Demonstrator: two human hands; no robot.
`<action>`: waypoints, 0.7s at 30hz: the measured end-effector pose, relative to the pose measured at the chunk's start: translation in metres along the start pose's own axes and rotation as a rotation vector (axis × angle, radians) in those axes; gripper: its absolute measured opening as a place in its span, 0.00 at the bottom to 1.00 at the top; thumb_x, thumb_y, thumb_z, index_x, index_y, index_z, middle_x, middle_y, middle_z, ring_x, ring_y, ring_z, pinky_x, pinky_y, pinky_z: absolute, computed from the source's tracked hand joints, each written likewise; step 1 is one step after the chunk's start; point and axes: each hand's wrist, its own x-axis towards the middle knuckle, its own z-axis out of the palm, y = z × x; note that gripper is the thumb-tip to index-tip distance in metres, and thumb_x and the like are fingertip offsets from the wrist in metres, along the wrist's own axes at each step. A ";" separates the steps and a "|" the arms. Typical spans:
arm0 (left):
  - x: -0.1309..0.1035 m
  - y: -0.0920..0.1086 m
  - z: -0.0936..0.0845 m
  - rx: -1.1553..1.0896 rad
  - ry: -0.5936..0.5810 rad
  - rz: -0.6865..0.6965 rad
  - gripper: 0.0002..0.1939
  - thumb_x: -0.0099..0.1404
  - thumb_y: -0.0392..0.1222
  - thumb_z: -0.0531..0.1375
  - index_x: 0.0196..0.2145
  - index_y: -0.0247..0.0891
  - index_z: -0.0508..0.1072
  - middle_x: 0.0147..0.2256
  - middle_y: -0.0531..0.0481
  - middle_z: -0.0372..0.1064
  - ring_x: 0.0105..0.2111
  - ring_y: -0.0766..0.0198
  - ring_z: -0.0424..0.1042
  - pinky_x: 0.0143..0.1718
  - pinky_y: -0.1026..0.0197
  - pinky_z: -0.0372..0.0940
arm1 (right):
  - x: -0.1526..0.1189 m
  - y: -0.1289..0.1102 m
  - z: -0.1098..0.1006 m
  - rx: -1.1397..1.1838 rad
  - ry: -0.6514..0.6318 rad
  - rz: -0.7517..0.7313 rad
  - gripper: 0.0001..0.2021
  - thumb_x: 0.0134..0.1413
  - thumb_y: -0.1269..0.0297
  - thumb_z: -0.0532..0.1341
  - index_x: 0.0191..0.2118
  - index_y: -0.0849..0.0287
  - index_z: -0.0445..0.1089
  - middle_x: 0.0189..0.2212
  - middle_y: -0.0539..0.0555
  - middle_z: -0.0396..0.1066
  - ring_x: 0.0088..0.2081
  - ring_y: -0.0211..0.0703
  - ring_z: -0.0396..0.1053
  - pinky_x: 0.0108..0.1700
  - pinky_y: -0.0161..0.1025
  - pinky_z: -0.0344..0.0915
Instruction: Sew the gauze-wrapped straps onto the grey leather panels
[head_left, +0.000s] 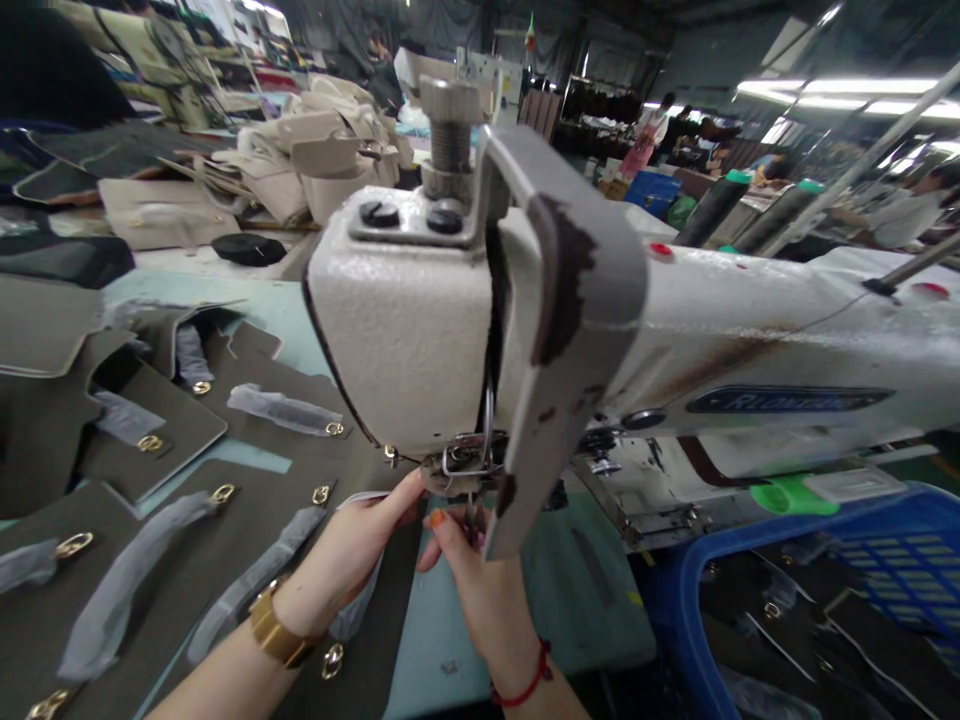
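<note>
My left hand (349,550), with a gold band on its wrist, reaches to the needle area of a white sewing machine (405,330). Its thumb and forefinger are drawn together just under the machine head; whatever they pinch is hidden. My right hand (484,595), with a red cord bracelet, is close beside it below the needle. Those fingers are bent together around something small that the grey guard bar (555,300) partly covers. A dark grey-brown panel (390,610) with a plastic-wrapped strap and gold buckle lies under my left hand and forearm.
Several similar panels (247,500) with wrapped straps (135,580) overlap on the left of the pale green table (442,640). At right stands a blue basket (682,590) holding dark pieces, a green-handled tool (795,495) near its rim. Beige bags (330,150) are heaped behind; people work farther back.
</note>
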 end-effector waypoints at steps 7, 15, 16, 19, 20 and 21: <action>0.000 -0.002 0.000 0.018 0.037 0.047 0.18 0.49 0.52 0.67 0.15 0.35 0.72 0.16 0.54 0.65 0.21 0.67 0.59 0.23 0.66 0.54 | -0.004 0.007 -0.001 0.004 -0.064 0.043 0.11 0.56 0.62 0.59 0.27 0.61 0.73 0.17 0.50 0.72 0.26 0.39 0.69 0.32 0.31 0.62; -0.009 -0.002 0.013 -0.047 0.079 0.088 0.21 0.49 0.57 0.66 0.16 0.36 0.71 0.18 0.53 0.68 0.23 0.64 0.63 0.26 0.65 0.57 | -0.007 0.010 -0.006 -0.003 -0.106 0.085 0.13 0.56 0.60 0.59 0.25 0.61 0.73 0.17 0.50 0.71 0.24 0.38 0.66 0.30 0.31 0.61; -0.011 -0.002 0.016 -0.057 0.094 0.086 0.21 0.49 0.58 0.65 0.17 0.36 0.72 0.18 0.53 0.69 0.23 0.64 0.64 0.26 0.65 0.58 | -0.007 0.011 -0.007 -0.007 -0.110 0.097 0.13 0.56 0.60 0.59 0.26 0.61 0.73 0.16 0.50 0.70 0.23 0.37 0.65 0.29 0.31 0.60; -0.017 -0.007 0.026 -0.044 0.220 0.065 0.22 0.50 0.60 0.63 0.21 0.35 0.75 0.21 0.50 0.73 0.25 0.59 0.68 0.28 0.63 0.59 | -0.006 0.015 -0.010 0.000 -0.117 0.111 0.13 0.56 0.58 0.59 0.27 0.61 0.73 0.14 0.48 0.67 0.20 0.35 0.61 0.25 0.31 0.57; -0.020 -0.009 0.028 -0.015 0.268 0.066 0.21 0.51 0.60 0.62 0.23 0.36 0.77 0.22 0.49 0.74 0.27 0.57 0.70 0.29 0.63 0.60 | -0.007 0.017 -0.011 0.006 -0.121 0.108 0.13 0.56 0.58 0.59 0.28 0.61 0.72 0.14 0.47 0.66 0.19 0.34 0.59 0.24 0.31 0.56; -0.023 -0.012 0.030 0.023 0.303 0.070 0.20 0.52 0.58 0.63 0.26 0.36 0.78 0.23 0.49 0.74 0.29 0.56 0.71 0.31 0.62 0.60 | -0.007 0.019 -0.012 0.012 -0.125 0.103 0.13 0.56 0.58 0.59 0.27 0.61 0.72 0.14 0.47 0.66 0.19 0.34 0.58 0.23 0.30 0.54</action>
